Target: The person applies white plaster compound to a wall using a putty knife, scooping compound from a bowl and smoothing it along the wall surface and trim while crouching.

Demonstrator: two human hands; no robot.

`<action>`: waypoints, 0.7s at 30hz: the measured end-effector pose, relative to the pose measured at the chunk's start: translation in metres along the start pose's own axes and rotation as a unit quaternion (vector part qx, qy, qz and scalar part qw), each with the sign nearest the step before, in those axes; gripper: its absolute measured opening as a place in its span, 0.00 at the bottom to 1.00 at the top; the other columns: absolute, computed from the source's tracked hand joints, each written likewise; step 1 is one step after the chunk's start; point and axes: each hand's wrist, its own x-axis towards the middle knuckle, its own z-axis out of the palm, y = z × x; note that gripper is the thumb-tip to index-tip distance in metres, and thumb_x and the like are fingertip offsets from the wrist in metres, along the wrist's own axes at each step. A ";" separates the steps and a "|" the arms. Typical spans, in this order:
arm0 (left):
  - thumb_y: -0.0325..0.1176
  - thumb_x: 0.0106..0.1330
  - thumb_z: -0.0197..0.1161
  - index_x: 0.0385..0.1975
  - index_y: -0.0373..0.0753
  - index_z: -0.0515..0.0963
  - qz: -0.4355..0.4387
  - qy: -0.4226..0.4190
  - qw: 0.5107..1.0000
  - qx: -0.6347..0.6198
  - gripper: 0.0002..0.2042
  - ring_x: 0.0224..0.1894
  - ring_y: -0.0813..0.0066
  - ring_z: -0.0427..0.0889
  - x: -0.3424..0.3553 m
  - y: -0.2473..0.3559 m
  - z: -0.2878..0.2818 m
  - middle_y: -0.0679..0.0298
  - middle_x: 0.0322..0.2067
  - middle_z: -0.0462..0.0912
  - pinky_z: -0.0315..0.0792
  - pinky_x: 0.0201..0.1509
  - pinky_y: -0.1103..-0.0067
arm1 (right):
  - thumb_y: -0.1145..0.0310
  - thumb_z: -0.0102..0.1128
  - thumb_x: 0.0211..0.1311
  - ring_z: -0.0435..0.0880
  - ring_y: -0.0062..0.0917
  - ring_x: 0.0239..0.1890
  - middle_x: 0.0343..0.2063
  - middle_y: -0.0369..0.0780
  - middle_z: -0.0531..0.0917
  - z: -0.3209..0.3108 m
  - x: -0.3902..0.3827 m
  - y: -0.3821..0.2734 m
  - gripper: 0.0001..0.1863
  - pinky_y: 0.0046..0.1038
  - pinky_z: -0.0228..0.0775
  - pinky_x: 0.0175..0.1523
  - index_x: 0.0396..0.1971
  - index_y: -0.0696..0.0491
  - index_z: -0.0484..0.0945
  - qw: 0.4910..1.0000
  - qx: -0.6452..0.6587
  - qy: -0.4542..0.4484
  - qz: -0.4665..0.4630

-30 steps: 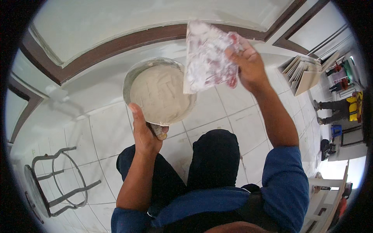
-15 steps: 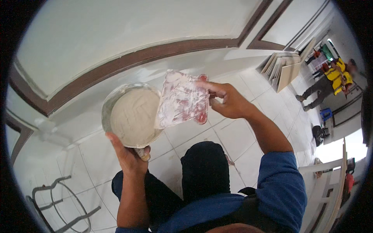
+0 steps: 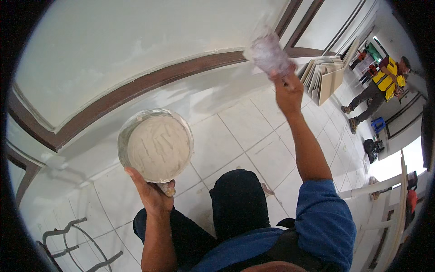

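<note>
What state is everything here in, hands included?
Left hand: closed around the crusted handle.
Round container: open-topped, holding paste.
Pale paste: ridged on top.
Right hand: gripping the flat spreader.
Flat spreader: smeared whitish, blurred, away from the container.
Boards: stacked on edge, leaning.
Grey metal frame: partly out of view.

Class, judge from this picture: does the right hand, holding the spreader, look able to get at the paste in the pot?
Probably yes: the left hand holds the pot with its top uncovered, and nothing appears to stand between the paste and the spreader in the right hand.
</note>
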 end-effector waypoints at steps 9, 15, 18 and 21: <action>0.72 0.62 0.46 0.63 0.39 0.57 0.001 0.011 1.000 -0.009 0.43 0.25 0.77 0.79 -0.006 0.002 0.007 0.56 0.45 0.76 0.72 0.16 0.85 | 0.62 0.64 0.58 0.81 0.30 0.23 0.16 0.43 0.80 0.003 0.069 0.089 0.15 0.32 0.72 0.35 0.27 0.61 0.79 0.986 -0.083 0.118 0.081; 0.71 0.62 0.46 0.63 0.39 0.57 0.002 -0.003 1.000 -0.019 0.42 0.24 0.78 0.79 -0.010 0.004 0.003 0.56 0.45 0.76 0.72 0.15 0.85 | 0.67 0.61 0.49 0.83 0.49 0.34 0.30 0.52 0.84 0.025 0.084 0.107 0.15 0.42 0.73 0.44 0.35 0.62 0.78 0.973 -0.163 0.142 0.079; 0.71 0.63 0.46 0.64 0.38 0.56 0.019 0.007 1.000 -0.009 0.43 0.23 0.78 0.79 -0.010 0.003 0.005 0.56 0.45 0.77 0.72 0.14 0.86 | 0.67 0.60 0.48 0.81 0.55 0.39 0.35 0.56 0.83 0.032 0.089 0.116 0.17 0.46 0.72 0.48 0.36 0.63 0.77 0.970 -0.176 0.166 0.020; 0.71 0.63 0.46 0.64 0.37 0.56 0.008 0.009 1.000 -0.005 0.43 0.23 0.79 0.79 -0.009 0.003 0.001 0.56 0.45 0.76 0.72 0.15 0.86 | 0.67 0.59 0.50 0.82 0.54 0.40 0.34 0.57 0.82 0.036 0.092 0.117 0.17 0.47 0.72 0.49 0.36 0.64 0.78 0.967 -0.221 0.121 0.046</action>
